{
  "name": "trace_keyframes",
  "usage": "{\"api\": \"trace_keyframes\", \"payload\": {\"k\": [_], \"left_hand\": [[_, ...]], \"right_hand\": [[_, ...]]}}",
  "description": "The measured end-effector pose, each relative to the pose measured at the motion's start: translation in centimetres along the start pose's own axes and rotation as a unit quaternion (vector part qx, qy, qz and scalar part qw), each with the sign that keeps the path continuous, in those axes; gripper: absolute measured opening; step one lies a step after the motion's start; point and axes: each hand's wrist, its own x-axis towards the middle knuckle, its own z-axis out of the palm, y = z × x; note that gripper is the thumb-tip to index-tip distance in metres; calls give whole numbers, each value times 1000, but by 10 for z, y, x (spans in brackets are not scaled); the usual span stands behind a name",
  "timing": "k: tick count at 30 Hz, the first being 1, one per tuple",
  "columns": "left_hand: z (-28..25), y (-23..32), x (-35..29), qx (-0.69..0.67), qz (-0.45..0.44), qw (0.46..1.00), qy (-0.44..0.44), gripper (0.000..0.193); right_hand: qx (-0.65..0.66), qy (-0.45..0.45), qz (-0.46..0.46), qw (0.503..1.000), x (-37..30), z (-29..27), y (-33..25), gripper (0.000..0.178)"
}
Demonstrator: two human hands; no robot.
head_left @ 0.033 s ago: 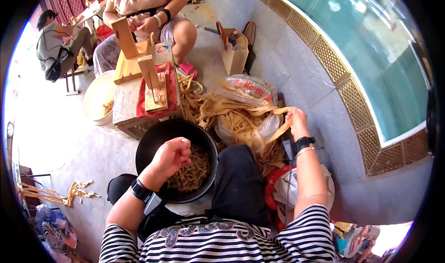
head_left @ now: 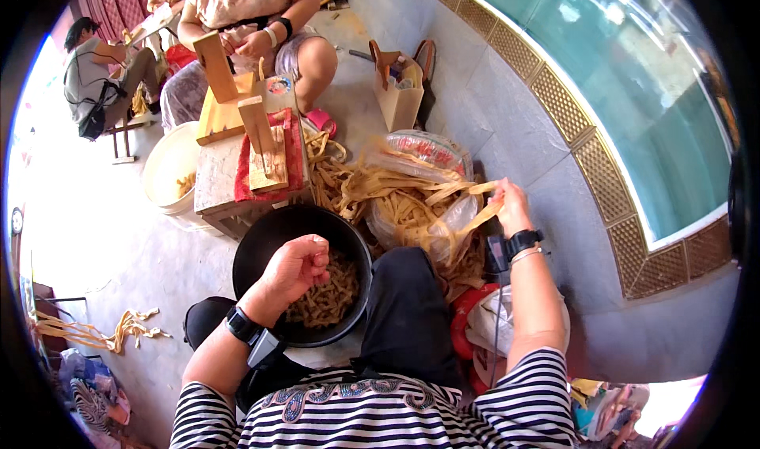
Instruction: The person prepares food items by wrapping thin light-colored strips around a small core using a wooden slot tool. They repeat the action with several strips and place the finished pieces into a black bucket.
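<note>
My right hand (head_left: 512, 206) is raised at the right, its fingers closed on a long, flat tan strip (head_left: 478, 214). That strip runs left to a tangled heap of similar strips (head_left: 412, 203), partly lying on clear plastic. Over the black basin (head_left: 245, 247) between my legs, my left hand (head_left: 298, 268) is closed, thumb against curled fingers; whatever it may hold is hidden. Short, knobbly brownish pieces (head_left: 340, 294) cover the bottom of the basin.
Ahead stands a low table (head_left: 218, 181) with a wooden stand (head_left: 267, 164) on a red cloth. A white bucket (head_left: 162, 168) is beside it. Another person (head_left: 245, 1) sits behind the table. A paper bag (head_left: 398, 97) stands near the tiled pool wall (head_left: 546, 188) at right.
My right hand has shifted very slightly to the right and up with the strip. My left hand stays over the basin.
</note>
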Motion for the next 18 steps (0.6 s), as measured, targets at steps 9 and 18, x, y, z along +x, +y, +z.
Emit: {"api": "trace_keyframes", "payload": {"k": [9, 18], "left_hand": [[13, 11, -24, 35, 38, 999, -5, 7], [12, -6, 1, 29, 18, 999, 12, 8]], "right_hand": [[-120, 13, -76, 990, -39, 61, -113, 27], [-341, -199, -133, 909, -12, 101, -106, 50]]}}
